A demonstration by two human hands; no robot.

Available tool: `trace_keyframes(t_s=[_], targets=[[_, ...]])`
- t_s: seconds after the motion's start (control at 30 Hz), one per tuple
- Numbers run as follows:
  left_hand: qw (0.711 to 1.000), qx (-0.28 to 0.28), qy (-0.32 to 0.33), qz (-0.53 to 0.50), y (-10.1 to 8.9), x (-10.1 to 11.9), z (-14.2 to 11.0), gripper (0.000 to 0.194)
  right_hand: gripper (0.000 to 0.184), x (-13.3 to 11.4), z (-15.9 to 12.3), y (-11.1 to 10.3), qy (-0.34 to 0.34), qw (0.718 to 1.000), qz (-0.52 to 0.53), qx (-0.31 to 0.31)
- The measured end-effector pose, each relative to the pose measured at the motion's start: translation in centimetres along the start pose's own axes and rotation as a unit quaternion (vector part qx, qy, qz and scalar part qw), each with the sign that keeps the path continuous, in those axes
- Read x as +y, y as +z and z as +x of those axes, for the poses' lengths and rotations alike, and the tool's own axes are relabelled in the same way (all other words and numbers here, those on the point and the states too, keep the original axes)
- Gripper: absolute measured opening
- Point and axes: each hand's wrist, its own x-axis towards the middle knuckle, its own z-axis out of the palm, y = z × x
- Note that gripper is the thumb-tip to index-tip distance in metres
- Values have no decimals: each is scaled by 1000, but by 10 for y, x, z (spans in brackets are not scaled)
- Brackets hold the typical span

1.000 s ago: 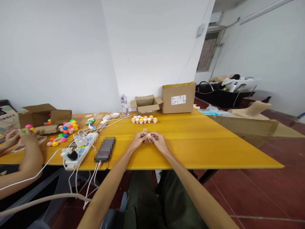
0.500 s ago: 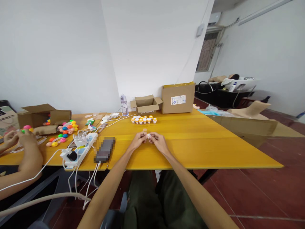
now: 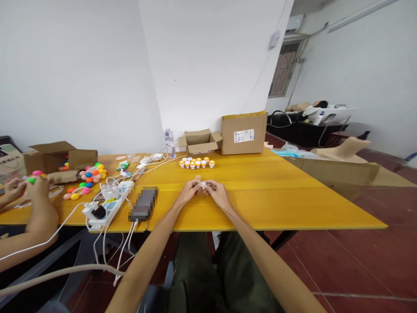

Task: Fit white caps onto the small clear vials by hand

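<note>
Both hands together over the middle of the surface (image 3: 276, 195), nearer the front edge than the back. My left hand (image 3: 188, 191) and right hand (image 3: 217, 193) are pinched on one small white part (image 3: 203, 185) between the fingertips (too small to say what it is). Cluster of orange-and-white caps (image 3: 197, 163) sits further back, toward the rear edge, well apart from my hands. Behind those, a small open box (image 3: 200, 142) and a taller closed box (image 3: 244, 133) at the back edge. Power strip (image 3: 109, 203) with cables toward the left front edge. Another person's hands (image 3: 24, 189) at the far left end, beside coloured balls (image 3: 88, 176).
</note>
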Motion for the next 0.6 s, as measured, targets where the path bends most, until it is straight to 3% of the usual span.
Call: trace_keyframes(t_s=[0.6], targets=[[1000, -7, 17, 4, 0, -2, 1, 40, 26, 8, 3, -4, -11, 999, -23, -19]])
